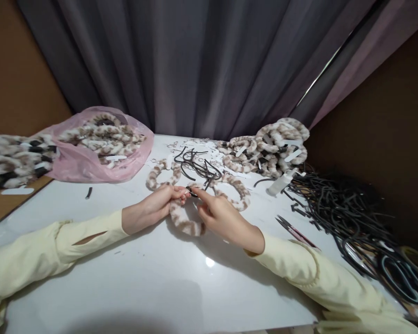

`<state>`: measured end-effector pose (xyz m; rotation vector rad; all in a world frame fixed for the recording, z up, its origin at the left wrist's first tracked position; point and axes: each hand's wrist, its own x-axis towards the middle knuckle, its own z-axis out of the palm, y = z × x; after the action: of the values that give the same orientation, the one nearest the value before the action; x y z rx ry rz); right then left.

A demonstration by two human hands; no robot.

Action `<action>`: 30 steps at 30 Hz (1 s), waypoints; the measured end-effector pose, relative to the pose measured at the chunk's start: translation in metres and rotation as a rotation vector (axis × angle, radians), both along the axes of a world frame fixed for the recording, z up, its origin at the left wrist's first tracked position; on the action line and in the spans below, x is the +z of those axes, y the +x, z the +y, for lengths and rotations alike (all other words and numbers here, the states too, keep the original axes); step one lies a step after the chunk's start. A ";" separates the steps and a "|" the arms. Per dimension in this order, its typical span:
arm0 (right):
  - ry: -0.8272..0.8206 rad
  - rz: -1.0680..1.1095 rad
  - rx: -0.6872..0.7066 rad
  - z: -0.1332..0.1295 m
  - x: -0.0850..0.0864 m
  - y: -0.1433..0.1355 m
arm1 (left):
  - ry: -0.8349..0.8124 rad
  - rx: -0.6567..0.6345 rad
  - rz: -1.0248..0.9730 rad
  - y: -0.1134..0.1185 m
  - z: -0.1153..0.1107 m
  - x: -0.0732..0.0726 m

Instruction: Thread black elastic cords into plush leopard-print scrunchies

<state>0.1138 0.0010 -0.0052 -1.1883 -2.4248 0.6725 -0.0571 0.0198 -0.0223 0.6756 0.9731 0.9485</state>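
Midway across the white table, a fluffy cream ring blotched brown, roughly round, long axis unclear, points its black join toward the curtain; the left hand pinches it, the right hand touches it, clamped or not I cannot tell.

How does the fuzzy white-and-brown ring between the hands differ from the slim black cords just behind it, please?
The fuzzy white-and-brown ring is thick and mottled; the slim black cords are plain. The ring is a single piece; the cords lie tangled. Both show curves.
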 end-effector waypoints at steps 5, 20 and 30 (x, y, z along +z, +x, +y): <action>-0.423 0.340 -0.011 0.004 -0.011 -0.007 | 0.129 0.022 0.067 0.001 -0.006 -0.002; -0.413 0.167 -0.046 0.013 0.007 -0.003 | 1.924 -0.012 1.189 -0.022 -0.005 -0.025; -0.022 -0.005 0.038 0.006 0.011 0.000 | 2.132 0.014 1.468 -0.024 -0.004 -0.013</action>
<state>0.1141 0.0071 0.0056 -1.1569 -2.4557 0.7095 -0.0810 0.0154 -0.0350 3.4653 0.6894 1.1803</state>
